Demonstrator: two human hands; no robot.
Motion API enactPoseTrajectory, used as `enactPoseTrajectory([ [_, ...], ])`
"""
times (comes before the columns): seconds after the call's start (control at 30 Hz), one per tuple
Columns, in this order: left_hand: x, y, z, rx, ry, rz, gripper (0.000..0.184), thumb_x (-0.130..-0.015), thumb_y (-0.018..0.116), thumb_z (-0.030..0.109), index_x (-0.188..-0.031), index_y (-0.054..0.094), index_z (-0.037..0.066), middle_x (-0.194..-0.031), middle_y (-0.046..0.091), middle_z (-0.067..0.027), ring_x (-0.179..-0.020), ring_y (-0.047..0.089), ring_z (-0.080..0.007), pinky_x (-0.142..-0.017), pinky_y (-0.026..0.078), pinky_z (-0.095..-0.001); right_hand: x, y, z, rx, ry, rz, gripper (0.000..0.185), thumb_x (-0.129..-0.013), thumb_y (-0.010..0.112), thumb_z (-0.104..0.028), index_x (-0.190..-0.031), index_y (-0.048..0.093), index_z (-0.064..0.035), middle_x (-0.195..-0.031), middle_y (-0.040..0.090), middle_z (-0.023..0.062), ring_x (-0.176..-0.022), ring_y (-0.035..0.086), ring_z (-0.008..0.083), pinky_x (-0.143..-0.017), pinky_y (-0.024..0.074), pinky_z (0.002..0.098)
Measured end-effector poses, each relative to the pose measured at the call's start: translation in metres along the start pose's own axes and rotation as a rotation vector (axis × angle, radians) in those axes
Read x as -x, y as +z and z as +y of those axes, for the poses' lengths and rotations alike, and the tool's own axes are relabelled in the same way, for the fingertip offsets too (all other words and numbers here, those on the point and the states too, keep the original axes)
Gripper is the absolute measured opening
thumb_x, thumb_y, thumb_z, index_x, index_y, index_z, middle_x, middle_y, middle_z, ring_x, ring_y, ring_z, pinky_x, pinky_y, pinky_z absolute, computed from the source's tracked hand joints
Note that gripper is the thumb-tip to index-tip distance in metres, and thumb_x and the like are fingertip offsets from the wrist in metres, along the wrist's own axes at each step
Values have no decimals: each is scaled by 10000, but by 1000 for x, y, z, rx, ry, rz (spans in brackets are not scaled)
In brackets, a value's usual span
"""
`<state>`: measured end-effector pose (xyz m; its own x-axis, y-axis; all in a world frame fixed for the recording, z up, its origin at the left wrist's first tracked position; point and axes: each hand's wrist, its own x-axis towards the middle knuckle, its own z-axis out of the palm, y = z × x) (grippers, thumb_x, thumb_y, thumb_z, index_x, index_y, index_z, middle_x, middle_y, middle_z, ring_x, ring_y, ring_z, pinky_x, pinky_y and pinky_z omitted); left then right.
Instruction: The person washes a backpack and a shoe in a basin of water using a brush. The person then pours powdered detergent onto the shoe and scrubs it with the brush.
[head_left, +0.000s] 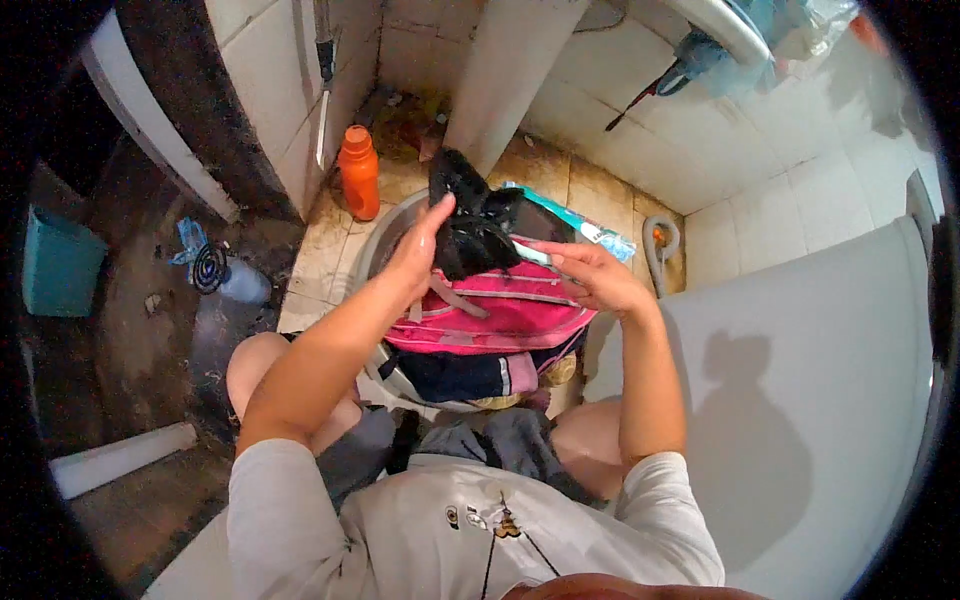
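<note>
My left hand [418, 250] grips the left side of a black, wet-looking piece of fabric [475, 235], whose exact kind I cannot make out. In my right hand [598, 278] is a slim pale handle [532, 254], pinched between thumb and fingers. Its far end meets the black fabric, so its head is hidden. Below both hands lies a bright pink bag [480, 325] with zips and light straps, heaped in a round grey basin [372, 245]. Dark navy cloth with a pink patch [450, 376] sticks out at the basin's near side.
An orange bottle [359, 175] stands left of the basin. Behind it rises a white pipe [510, 75]. A teal-and-white packet [585, 228] and a grey hose [654, 262] lie at right. A large white panel [770, 400] borders the right side; a teal bin [62, 262] sits far left.
</note>
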<state>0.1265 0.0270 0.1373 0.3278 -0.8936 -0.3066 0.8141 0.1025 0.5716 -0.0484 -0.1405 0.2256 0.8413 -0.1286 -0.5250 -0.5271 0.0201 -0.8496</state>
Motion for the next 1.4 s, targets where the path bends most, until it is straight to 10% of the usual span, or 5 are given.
enactPoseTrajectory([
  [0.67, -2, 7, -18, 16, 51, 4, 547, -863, 503, 435, -1232, 364, 56, -1068, 567, -86, -903, 606, -187, -707, 539, -314, -15, 20, 6, -35, -30, 155, 317, -903, 503, -249, -1200, 551, -151, -661, 482, -67, -471, 348, 35, -403, 258, 193],
  [1.0, -3, 7, -27, -221, 247, 111, 566, -898, 475, 385, -1309, 297, 38, -1257, 406, -108, -1121, 444, -203, -941, 373, -325, -19, 12, 15, -11, -96, 156, 334, -913, 485, -315, -1186, 534, -129, -594, 399, -68, -426, 271, 29, -369, 210, 183],
  [1.2, 12, 16, -22, -487, 206, 26, 518, -887, 487, 279, -1331, 274, 118, -1227, 472, -94, -1120, 473, -272, -953, 374, -431, -19, 5, 30, 583, -441, 486, 257, -895, 508, -270, -836, 577, -29, -574, 466, 3, -521, 456, 114, -447, 367, 293],
  [1.23, 7, 0, -17, -354, 85, -62, 507, -871, 479, 256, -1318, 297, 102, -1212, 483, -116, -1122, 473, -295, -952, 369, -457, -10, -2, 30, 701, -335, 518, 317, -850, 553, -328, -897, 624, -23, -729, 602, 190, -651, 592, 281, -616, 453, 373],
  [1.4, 8, -19, 14, -67, -309, -236, 480, -867, 362, 359, -1204, 453, 30, -1103, 552, -172, -961, 581, -366, -721, 531, -472, 5, -12, 34, 1145, -654, 648, 321, -754, 639, -403, -767, 610, -83, -662, 589, 125, -588, 574, 333, -510, 441, 404],
])
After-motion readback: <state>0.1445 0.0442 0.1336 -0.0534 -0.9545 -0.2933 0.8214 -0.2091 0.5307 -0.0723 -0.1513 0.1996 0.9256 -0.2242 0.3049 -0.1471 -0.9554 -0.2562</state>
